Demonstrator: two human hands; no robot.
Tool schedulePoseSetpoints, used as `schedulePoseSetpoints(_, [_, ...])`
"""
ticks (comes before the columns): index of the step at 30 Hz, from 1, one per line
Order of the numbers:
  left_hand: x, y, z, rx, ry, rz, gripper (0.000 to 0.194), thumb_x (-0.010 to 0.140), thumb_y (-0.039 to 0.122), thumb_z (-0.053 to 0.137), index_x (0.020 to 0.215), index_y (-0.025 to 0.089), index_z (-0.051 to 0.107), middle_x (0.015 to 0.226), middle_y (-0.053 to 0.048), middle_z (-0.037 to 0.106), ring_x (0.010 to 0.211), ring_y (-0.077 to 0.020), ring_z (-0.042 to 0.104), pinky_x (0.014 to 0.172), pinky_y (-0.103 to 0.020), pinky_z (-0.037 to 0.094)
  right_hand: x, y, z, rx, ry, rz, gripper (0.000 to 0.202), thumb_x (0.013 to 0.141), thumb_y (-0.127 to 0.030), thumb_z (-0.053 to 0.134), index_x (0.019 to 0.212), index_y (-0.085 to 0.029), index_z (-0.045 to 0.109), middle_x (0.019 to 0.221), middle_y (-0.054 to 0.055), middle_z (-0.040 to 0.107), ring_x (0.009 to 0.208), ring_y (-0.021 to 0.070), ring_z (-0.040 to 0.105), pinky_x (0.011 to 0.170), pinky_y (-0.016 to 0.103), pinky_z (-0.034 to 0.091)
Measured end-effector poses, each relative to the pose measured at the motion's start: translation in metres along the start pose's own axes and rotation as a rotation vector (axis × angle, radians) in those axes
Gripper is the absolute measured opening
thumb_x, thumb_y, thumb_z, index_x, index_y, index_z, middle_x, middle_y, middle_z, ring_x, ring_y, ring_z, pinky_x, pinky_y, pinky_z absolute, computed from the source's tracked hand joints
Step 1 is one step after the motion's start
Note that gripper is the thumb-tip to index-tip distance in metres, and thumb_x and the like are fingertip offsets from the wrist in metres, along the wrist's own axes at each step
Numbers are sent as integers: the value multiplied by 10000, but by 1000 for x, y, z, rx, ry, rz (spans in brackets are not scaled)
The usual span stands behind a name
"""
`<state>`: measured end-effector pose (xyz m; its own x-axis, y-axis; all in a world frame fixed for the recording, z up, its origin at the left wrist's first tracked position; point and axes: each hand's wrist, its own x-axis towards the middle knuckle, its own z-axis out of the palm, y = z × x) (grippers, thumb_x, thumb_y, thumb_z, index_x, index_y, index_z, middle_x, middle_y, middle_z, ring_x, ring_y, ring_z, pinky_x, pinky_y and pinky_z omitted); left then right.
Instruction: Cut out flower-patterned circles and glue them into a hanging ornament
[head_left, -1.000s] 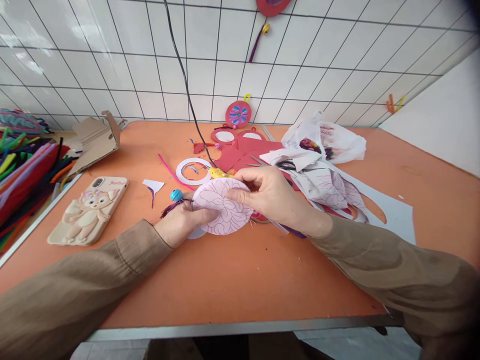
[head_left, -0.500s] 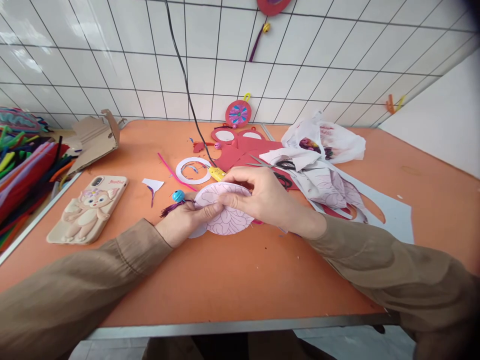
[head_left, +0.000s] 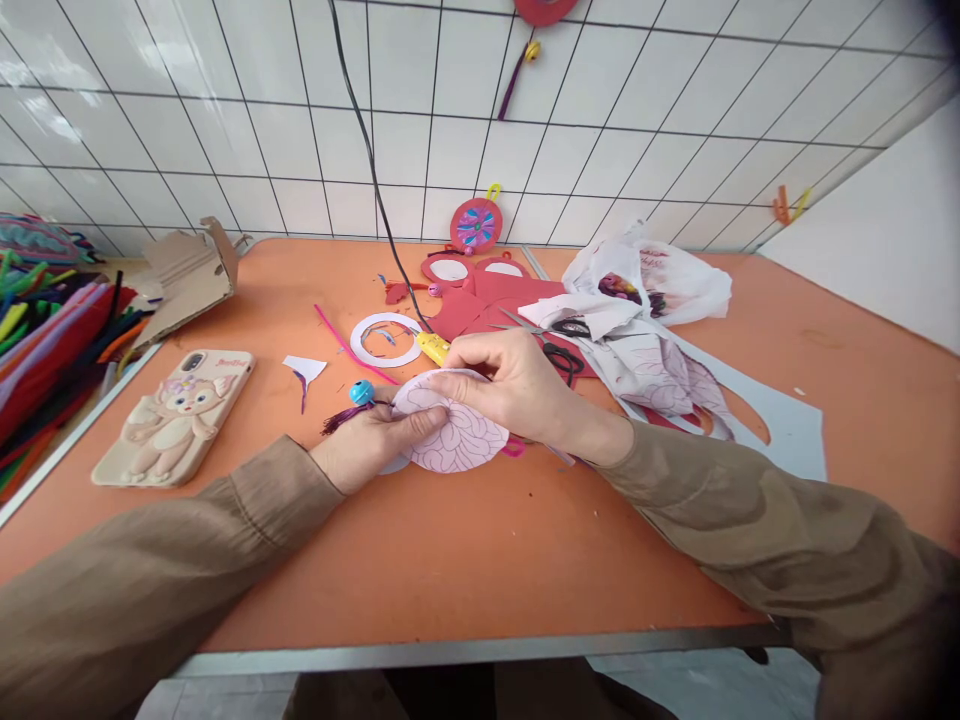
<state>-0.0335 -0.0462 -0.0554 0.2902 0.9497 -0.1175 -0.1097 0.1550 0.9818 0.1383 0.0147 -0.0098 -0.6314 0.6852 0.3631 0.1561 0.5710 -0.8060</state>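
Observation:
A round white paper disc (head_left: 466, 440) with pinkish line patterns is held above the orange table, tilted toward me. My left hand (head_left: 379, 440) pinches its left side, thumb on the front and fingers behind it. My right hand (head_left: 502, 385) is closed on the disc's upper edge, thumb pressed on the front. Beside the left fingers sits a blue bell (head_left: 361, 393) with a dark purple tassel (head_left: 346, 417). Part of a pale disc (head_left: 395, 463) shows below my left hand. Just behind the right fingers lies a yellow glue gun (head_left: 433, 347) with a black cord.
A phone in a bear case (head_left: 178, 420) lies at left, near pipe cleaners (head_left: 60, 350) and cardboard (head_left: 191, 280). A white paper ring (head_left: 365, 352), red paper (head_left: 480, 300), scissors (head_left: 562, 360), crumpled paper (head_left: 645, 370) and a plastic bag (head_left: 686, 285) lie behind and to the right.
My right hand has shifted slightly left and down along the disc's upper edge. The disc has turned a little and sits slightly lower. My left hand keeps its hold.

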Motion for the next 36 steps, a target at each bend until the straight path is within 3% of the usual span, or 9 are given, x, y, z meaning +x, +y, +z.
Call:
schedulePoseSetpoints(3, [2, -4, -2, -5, 40, -4, 448, 737, 542, 803, 937, 142, 773, 1014, -146, 796, 1081, -347, 718, 975, -449, 561, 3, 5, -5, 109, -69, 46, 504, 842, -528, 706, 564, -172, 482, 549, -43, 388, 529, 74, 343, 482, 252, 268])
schedulePoseSetpoints(8, [6, -11, -7, -48, 144, 5, 449, 719, 535, 817, 931, 142, 774, 1014, -141, 797, 1085, -337, 722, 986, -430, 566, 6, 9, -18, 299, -125, 72, 593, 914, -685, 517, 659, -157, 605, 616, 14, 545, 574, 114, 492, 512, 262, 370])
schedulePoseSetpoints(13, [7, -12, -8, -64, 125, 21, 446, 744, 524, 805, 963, 138, 766, 1019, -147, 794, 1051, -329, 735, 961, -431, 580, 6, 5, -16, 68, -58, 70, 450, 816, -512, 720, 586, -177, 527, 575, -25, 467, 558, 91, 397, 491, 253, 317])
schedulePoseSetpoints(20, [7, -12, -8, -69, 125, 27, 451, 741, 521, 809, 970, 136, 759, 1025, -152, 789, 1090, -342, 720, 976, -434, 569, 6, 6, -14, 77, -120, 52, 432, 874, -469, 615, 589, -182, 464, 575, -40, 367, 549, 81, 331, 489, 256, 243])
schedulePoseSetpoints(24, [6, -14, -10, -73, 101, -18, 482, 747, 522, 820, 1033, 142, 739, 1070, -155, 779, 1123, -340, 704, 1002, -459, 550, 6, 8, -10, -18, -55, 60, 380, 822, -360, 668, 572, -185, 442, 567, -50, 346, 543, 75, 313, 494, 257, 220])
schedulePoseSetpoints(30, [11, -12, -7, -218, 166, 42, 522, 686, 567, 840, 971, 141, 736, 1005, -144, 783, 1138, -354, 693, 1025, -467, 539, 7, 7, -16, 41, -93, 61, 401, 876, -461, 604, 615, -183, 477, 592, -33, 398, 559, 91, 371, 510, 262, 271])
schedulePoseSetpoints(36, [11, -5, -1, -281, 188, 57, 404, 704, 458, 826, 984, 183, 730, 1019, -110, 784, 1241, -347, 638, 1052, -435, 525, 9, 13, -19, -34, -7, 81, 420, 822, -394, 681, 568, -195, 413, 566, -40, 374, 552, 90, 363, 506, 263, 271])
